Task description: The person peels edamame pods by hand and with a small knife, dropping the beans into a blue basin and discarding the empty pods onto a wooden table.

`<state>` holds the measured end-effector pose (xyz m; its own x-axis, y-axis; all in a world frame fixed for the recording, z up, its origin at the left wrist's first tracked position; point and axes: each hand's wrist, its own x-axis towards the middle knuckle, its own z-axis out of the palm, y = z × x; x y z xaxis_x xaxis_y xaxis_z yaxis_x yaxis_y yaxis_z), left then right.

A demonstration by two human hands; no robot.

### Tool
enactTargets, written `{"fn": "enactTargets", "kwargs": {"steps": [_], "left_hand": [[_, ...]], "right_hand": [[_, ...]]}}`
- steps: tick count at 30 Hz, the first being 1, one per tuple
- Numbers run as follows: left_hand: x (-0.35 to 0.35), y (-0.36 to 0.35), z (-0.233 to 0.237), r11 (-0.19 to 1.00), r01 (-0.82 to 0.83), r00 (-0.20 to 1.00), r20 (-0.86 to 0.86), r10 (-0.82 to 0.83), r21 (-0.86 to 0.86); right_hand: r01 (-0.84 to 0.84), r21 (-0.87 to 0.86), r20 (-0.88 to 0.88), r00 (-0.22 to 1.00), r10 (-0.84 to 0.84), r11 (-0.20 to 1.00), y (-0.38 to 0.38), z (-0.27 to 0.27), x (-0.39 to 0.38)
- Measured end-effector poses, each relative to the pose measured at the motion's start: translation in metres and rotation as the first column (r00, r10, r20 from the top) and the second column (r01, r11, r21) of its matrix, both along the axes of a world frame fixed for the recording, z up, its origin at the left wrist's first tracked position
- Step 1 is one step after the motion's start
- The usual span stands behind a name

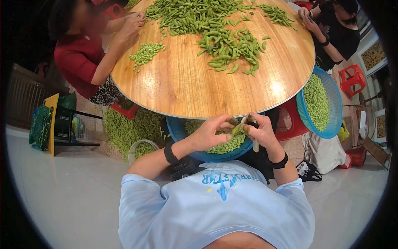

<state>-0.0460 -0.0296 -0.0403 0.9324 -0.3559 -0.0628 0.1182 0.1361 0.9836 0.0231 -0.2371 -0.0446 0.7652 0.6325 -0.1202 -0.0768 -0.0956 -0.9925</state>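
Observation:
Over a blue basin [176,130] at the table's near edge, my left hand [211,133] and my right hand [262,132] meet. Both are closed, fingertips pinching a green soybean pod [237,128] between them. The fingertips look dark and stained. A pale narrow thing [256,145] hangs below my right hand; its kind I cannot make out. Shelled green beans [226,146] lie in the basin beneath, partly hidden by my hands. Ahead on the round wooden table [166,89] lies a large heap of unshelled pods [186,16], with a smaller cluster [232,47] nearer me.
People sit at the left [81,62] and right [338,33] of the table. Shelled beans [147,54] lie by the left person. At right stand a blue basket [340,103] of beans and red stools [352,81]. Pods [120,128] cover the floor at left, beside a white bucket [132,154].

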Motion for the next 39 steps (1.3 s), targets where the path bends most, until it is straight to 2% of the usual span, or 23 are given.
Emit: {"fn": "enactTargets", "kwargs": {"steps": [2, 4, 5, 6, 7, 8, 9, 11, 12, 14, 16, 18, 19, 21, 22, 23, 25, 29, 32, 33, 35, 37, 39], "left_hand": [[-0.002, 0.002, 0.000, 0.992, -0.084, 0.991, 0.112, 0.074, 0.091], [-0.009, 0.005, 0.010, 0.976, -0.207, 0.975, -0.101, 0.200, -0.064], [-0.013, 0.013, 0.018, 0.976, -0.208, 0.975, -0.095, 0.202, -0.062], [-0.020, 0.025, 0.034, 0.937, -0.188, 0.978, 0.145, 0.150, 0.296], [-0.028, 0.039, 0.049, 0.760, -0.227, 0.940, 0.341, 0.008, 0.609], [-0.036, 0.057, 0.062, 0.600, -0.169, 0.938, 0.315, -0.147, 0.782], [-0.044, 0.075, 0.073, 0.401, -0.123, 0.923, 0.253, -0.289, 0.908], [-0.046, 0.098, 0.091, 0.114, 0.082, 0.932, -0.035, -0.360, 0.990], [-0.040, 0.101, 0.090, 0.144, -0.055, 0.918, 0.106, -0.381, 0.988], [-0.002, 0.097, 0.079, 0.375, -0.231, 0.875, 0.360, -0.323, 0.898], [0.049, 0.090, 0.061, 0.444, -0.414, 0.805, 0.547, -0.229, 0.795], [0.103, 0.082, 0.036, 0.478, -0.631, 0.598, 0.775, -0.203, 0.612], [0.127, 0.083, 0.022, 0.479, -0.633, 0.594, 0.778, -0.205, 0.609], [0.156, 0.084, -0.001, 0.383, -0.672, 0.616, 0.766, -0.184, 0.633], [0.152, 0.082, -0.004, 0.381, -0.666, 0.625, 0.759, -0.183, 0.641], [0.153, 0.082, -0.003, 0.397, -0.672, 0.608, 0.772, -0.184, 0.624], [0.155, 0.081, 0.000, 0.413, -0.673, 0.600, 0.779, -0.181, 0.614], [0.153, 0.082, -0.002, 0.349, -0.685, 0.594, 0.768, -0.240, 0.640], [0.146, 0.081, 0.004, 0.358, -0.655, 0.649, 0.738, -0.183, 0.665], [0.138, 0.079, 0.008, 0.388, -0.615, 0.707, 0.698, -0.113, 0.686], [0.122, 0.079, 0.018, 0.449, -0.612, 0.710, 0.702, -0.050, 0.651], [0.103, 0.079, 0.028, 0.498, -0.620, 0.707, 0.707, 0.019, 0.607], [0.079, 0.075, 0.037, 0.525, -0.684, 0.615, 0.787, 0.043, 0.506]], "right_hand": [[-0.005, 0.045, 0.009, 1.000, 0.005, 0.999, 0.007, 0.002, -0.006], [-0.048, 0.092, -0.069, 0.996, 0.055, 0.995, 0.018, 0.003, -0.014], [-0.065, 0.142, -0.141, 0.986, 0.085, 0.988, 0.025, 0.004, -0.018], [-0.094, 0.217, -0.192, 0.972, 0.137, 0.972, 0.031, 0.003, -0.022], [-0.115, 0.295, -0.239, 0.952, 0.190, 0.949, 0.035, 0.002, -0.025], [-0.047, 0.326, -0.357, 0.919, 0.169, 0.944, 0.038, 0.005, -0.027], [0.023, 0.348, -0.471, 0.869, 0.153, 0.937, 0.039, 0.007, -0.029], [0.095, 0.391, -0.561, 0.813, 0.156, 0.915, 0.039, -0.015, -0.036], [0.163, 0.423, -0.641, 0.749, 0.167, 0.891, 0.039, -0.022, -0.041], [0.138, 0.403, -0.633, 0.756, 0.167, 0.905, 0.041, -0.022, -0.049], [0.124, 0.414, -0.614, 0.769, 0.176, 0.902, 0.041, -0.023, -0.051], [0.165, 0.411, -0.688, 0.701, 0.186, 0.896, 0.040, -0.020, -0.050], [0.165, 0.412, -0.685, 0.705, 0.185, 0.896, 0.040, -0.021, -0.046], [0.133, 0.320, -0.224, 0.973, -0.062, 0.938, 0.039, -0.033, -0.038], [0.041, 0.182, -0.099, 0.995, -0.023, 0.982, 0.036, -0.045, -0.036], [-0.046, -0.013, -0.110, 0.993, 0.045, 0.999, 0.037, -0.056, -0.047], [-0.095, 0.079, 0.121, 0.989, 0.085, 0.992, 0.042, -0.053, -0.053], [-0.133, 0.011, 0.033, 0.991, 0.132, 0.991, 0.053, -0.050, -0.029], [-0.148, -0.220, 0.404, 0.886, 0.228, 0.964, 0.054, -0.058, -0.033], [-0.148, -0.224, 0.400, 0.887, 0.230, 0.963, 0.054, -0.063, -0.036], [-0.222, -0.411, 0.405, 0.825, 0.395, 0.884, 0.054, -0.080, -0.041], [-0.230, -0.441, 0.437, 0.789, 0.432, 0.867, 0.057, -0.088, -0.047], [-0.270, -0.604, 0.490, 0.616, 0.616, 0.750, 0.060, -0.090, -0.056]]}}
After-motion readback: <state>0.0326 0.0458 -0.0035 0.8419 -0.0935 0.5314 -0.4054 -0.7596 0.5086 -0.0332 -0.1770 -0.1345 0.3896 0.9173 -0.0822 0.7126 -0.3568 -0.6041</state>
